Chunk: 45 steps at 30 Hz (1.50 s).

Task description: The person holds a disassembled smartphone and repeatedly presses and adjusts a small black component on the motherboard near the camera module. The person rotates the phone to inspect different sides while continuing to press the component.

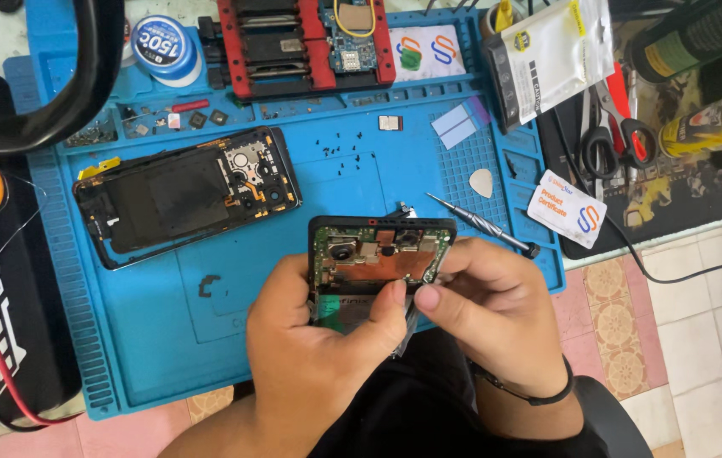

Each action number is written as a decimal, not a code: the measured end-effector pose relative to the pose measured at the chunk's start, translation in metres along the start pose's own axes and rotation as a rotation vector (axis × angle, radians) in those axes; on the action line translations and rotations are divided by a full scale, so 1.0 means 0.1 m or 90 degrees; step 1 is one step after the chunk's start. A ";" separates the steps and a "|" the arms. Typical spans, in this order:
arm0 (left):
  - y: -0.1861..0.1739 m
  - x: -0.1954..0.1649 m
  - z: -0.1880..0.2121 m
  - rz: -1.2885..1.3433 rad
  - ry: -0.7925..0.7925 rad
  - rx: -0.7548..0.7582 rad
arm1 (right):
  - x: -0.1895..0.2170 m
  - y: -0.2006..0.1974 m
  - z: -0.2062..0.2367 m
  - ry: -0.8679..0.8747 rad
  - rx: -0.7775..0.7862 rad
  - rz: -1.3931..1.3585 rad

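Phone (380, 254) | upright, cam end away, opened | L hand (318, 339) + R hand (496, 314) grip it

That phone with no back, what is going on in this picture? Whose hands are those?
The camera sits on a person's head and looks down at their own two hands. The left hand and right hand hold an opened phone, so its green board and small cameras show. Under them lies a blue work mat. On the mat rest another opened phone shell, a thin screwdriver, a white pick and tiny black screws. Scissors lie to the right, off the mat.
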<state>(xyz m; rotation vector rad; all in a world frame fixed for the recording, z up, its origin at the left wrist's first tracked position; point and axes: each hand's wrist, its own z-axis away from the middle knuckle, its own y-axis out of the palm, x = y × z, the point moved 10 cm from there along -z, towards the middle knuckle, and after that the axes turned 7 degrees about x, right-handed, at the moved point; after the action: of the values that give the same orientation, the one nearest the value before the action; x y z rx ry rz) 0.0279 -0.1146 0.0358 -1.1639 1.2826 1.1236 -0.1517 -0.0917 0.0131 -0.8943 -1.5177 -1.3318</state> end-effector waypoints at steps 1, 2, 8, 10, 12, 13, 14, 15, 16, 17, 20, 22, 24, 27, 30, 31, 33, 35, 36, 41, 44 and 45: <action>0.00 0.00 0.00 -0.006 0.001 -0.001 | 0.01 0.00 0.00 -0.001 -0.002 0.014; 0.00 -0.01 0.00 -0.011 0.001 -0.002 | 0.01 0.00 0.00 -0.002 -0.005 0.029; 0.01 -0.02 0.00 -0.014 -0.002 -0.006 | 0.05 0.00 -0.02 0.004 -0.022 0.054; 0.00 -0.06 0.01 -0.040 0.014 -0.012 | 0.07 0.01 -0.02 0.000 -0.032 0.060; -0.02 -0.13 0.03 -0.073 0.053 -0.023 | 0.08 0.01 -0.02 -0.012 -0.038 0.063; -0.02 -0.15 0.03 -0.078 0.064 -0.021 | 0.08 0.02 -0.01 -0.008 -0.040 0.067; -0.02 -0.16 0.03 -0.084 0.075 -0.019 | 0.08 0.02 -0.01 -0.004 -0.042 0.072; -0.02 -0.18 0.03 -0.089 0.088 -0.017 | 0.08 0.02 -0.01 -0.002 -0.044 0.076; -0.02 -0.18 0.03 -0.087 0.085 -0.018 | 0.08 0.02 -0.01 -0.002 -0.042 0.073; -0.02 -0.17 0.03 -0.084 0.081 -0.019 | 0.07 0.02 0.00 0.000 -0.041 0.069; -0.02 -0.16 0.04 -0.088 0.073 -0.022 | 0.07 0.03 -0.01 -0.004 -0.032 0.062; -0.02 -0.16 0.04 -0.088 0.076 -0.021 | 0.07 0.04 -0.01 -0.004 -0.026 0.059; -0.01 -0.17 0.04 -0.082 0.087 -0.019 | 0.06 0.03 0.00 0.000 -0.022 0.058; -0.01 -0.15 0.04 -0.065 0.075 -0.011 | 0.03 0.01 0.00 0.012 -0.025 0.060; -0.01 -0.14 0.04 -0.072 0.072 -0.010 | 0.03 0.00 0.00 0.002 -0.023 0.049; 0.00 -0.15 0.04 -0.064 0.074 -0.005 | 0.02 -0.01 0.00 0.000 -0.025 0.052; 0.01 -0.15 0.04 -0.049 0.077 0.004 | 0.02 -0.01 0.01 -0.002 -0.029 0.057; 0.01 -0.17 0.05 -0.063 0.087 0.000 | 0.02 -0.01 0.02 -0.005 -0.029 0.054; 0.01 -0.18 0.05 -0.070 0.091 -0.002 | 0.03 -0.01 0.02 -0.007 -0.029 0.052; 0.01 -0.18 0.06 -0.086 0.094 -0.014 | 0.04 -0.01 0.02 -0.005 -0.036 0.069; 0.01 -0.15 0.05 -0.074 0.076 -0.011 | 0.05 -0.02 0.02 -0.010 -0.052 0.088; 0.01 -0.14 0.05 -0.065 0.068 -0.009 | 0.05 -0.02 0.02 -0.011 -0.059 0.098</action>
<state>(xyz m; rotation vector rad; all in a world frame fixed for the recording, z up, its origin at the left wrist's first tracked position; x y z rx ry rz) 0.0279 -0.1088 0.0495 -1.3012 1.2826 1.0087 -0.1557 -0.0900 0.0167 -1.0617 -1.3810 -1.2927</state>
